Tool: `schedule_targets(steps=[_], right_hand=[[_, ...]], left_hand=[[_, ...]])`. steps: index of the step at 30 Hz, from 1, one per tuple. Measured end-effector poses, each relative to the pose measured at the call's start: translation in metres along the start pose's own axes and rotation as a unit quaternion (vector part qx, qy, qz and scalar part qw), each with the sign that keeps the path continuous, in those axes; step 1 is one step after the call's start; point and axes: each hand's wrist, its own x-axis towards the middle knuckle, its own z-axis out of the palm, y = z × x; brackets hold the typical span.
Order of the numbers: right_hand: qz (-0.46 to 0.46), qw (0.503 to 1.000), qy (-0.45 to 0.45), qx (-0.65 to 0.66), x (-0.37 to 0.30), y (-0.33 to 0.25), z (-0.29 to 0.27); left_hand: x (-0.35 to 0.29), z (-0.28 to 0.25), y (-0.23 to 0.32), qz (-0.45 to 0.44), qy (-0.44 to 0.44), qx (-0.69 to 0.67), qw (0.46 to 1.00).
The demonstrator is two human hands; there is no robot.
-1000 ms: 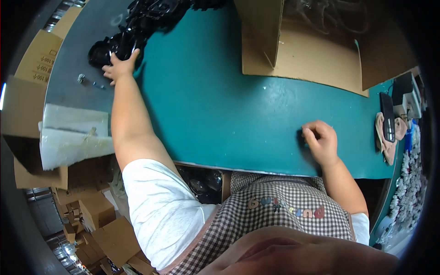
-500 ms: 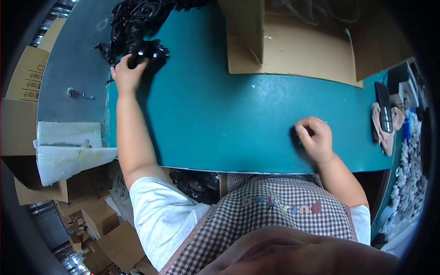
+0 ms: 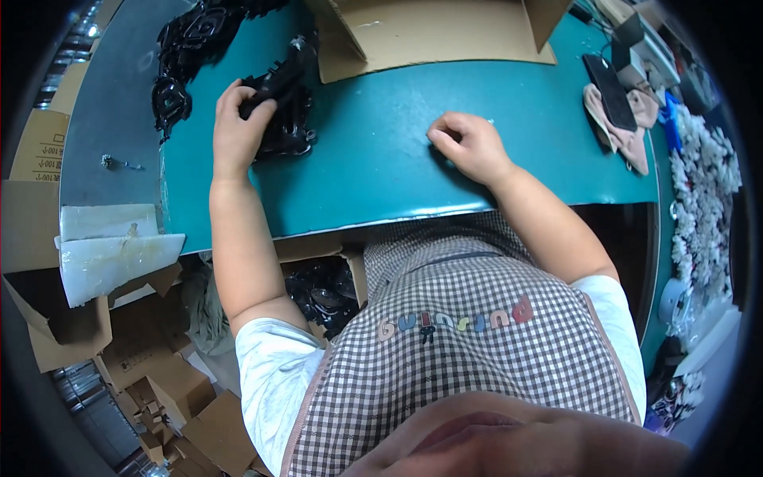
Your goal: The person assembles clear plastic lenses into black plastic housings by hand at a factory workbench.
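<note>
One black part is held in the L hand, thumb on the near side, fingers bent over the top; the grip is closed round it, approx. mid-body. Whether it's 1 pc or 2 overlapped can't be told, nor whether its lower end is borne by the green mat.

The R hand is rested on the mat, well right of the L grip; its fingers are curled in narrow, thumb near index. Whether anything's held inside can't be told.

Re progress: 1 part is held apart from the pile of black parts, which is left unheld, far-left of the L grip, w/ its near end just left of it. No joining or fastening is seen at the held part. More black pcs are kept in a box below the table edge, nearer the body than the L grip. The open carton is set just beyond & right of the held part; contact unclear. Its inside is mostly cut off, so how much is packed, if any, can't be judged.
</note>
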Motion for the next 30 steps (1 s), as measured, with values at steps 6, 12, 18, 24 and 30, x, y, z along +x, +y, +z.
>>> schedule_targets(steps=[6,12,18,24,30], right_hand=[[-0.023,1.0,-0.001,0.015,-0.002,0.011,-0.001],[-0.007,0.985,0.076,0.156,-0.001,0.012,-0.019],[-0.022,0.849,-0.088,0.52,0.008,0.004,-0.063],[0.117,0.798,0.01,0.592,0.013,0.055,-0.091],[0.18,0.775,0.102,0.598,0.032,0.058,-0.087]], left_hand=[[-0.004,-0.004,0.057,0.157,0.011,0.071,0.985],[-0.006,0.011,0.095,-0.042,-0.063,-0.372,0.925],[-0.013,0.094,0.128,-0.21,-0.225,-0.472,0.826],[0.051,0.174,0.156,-0.069,-0.162,-0.212,0.961],[0.188,0.239,0.135,-0.034,0.013,-0.032,0.999]])
